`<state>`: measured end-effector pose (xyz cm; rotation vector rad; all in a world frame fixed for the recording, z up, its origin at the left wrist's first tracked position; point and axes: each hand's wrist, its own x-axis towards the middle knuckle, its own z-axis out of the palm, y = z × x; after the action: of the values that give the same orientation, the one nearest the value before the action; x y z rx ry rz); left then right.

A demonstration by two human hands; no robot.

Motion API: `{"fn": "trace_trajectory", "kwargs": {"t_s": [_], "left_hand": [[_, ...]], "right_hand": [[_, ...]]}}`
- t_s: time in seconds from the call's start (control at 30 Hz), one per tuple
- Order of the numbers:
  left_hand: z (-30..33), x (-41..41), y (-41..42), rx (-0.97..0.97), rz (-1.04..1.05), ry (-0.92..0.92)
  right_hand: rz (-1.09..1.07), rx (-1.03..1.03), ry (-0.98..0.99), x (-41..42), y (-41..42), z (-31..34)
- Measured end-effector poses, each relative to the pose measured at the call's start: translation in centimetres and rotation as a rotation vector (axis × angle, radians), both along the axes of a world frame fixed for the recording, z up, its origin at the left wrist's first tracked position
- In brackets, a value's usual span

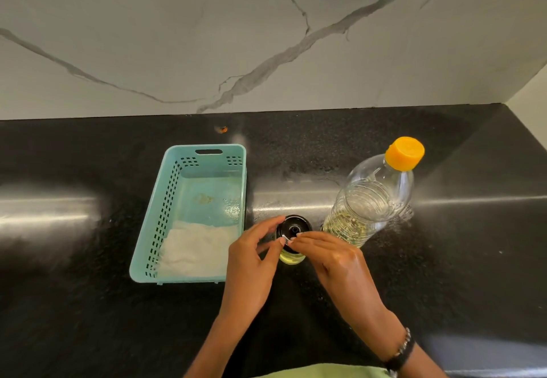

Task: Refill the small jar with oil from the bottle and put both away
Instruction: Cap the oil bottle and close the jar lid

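A small glass jar [293, 257] with yellow oil in it stands on the black counter, topped by a black lid [293, 225] with a hole in its middle. My left hand [251, 262] curls around the jar's left side, fingertips at the lid's rim. My right hand [331, 254] reaches in from the right, fingertips touching the lid's near edge. Just right of the jar stands a clear plastic oil bottle [370, 200] with an orange cap [405, 152] on, a little oil at its bottom.
A turquoise plastic basket [165, 206] with a white cloth [198, 249] lying in its near end sits left of the jar. A marble wall rises behind the counter. A small orange speck [222, 129] lies near the wall.
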<state>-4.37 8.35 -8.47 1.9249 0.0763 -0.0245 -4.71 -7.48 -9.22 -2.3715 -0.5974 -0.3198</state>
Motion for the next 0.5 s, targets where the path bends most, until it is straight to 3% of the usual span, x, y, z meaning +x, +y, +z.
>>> {"fn": "trace_trajectory", "kwargs": {"t_s": [0.27, 0.5], "left_hand": [[-0.3, 0.0, 0.0, 0.015, 0.003, -0.012], [-0.8, 0.2, 0.0, 0.053, -0.007, -0.016]], "right_hand": [[-0.1, 0.033, -0.016, 0.4, -0.3, 1.3], [-0.088, -0.125, -0.012, 1.8, 0.3, 1.1]]}}
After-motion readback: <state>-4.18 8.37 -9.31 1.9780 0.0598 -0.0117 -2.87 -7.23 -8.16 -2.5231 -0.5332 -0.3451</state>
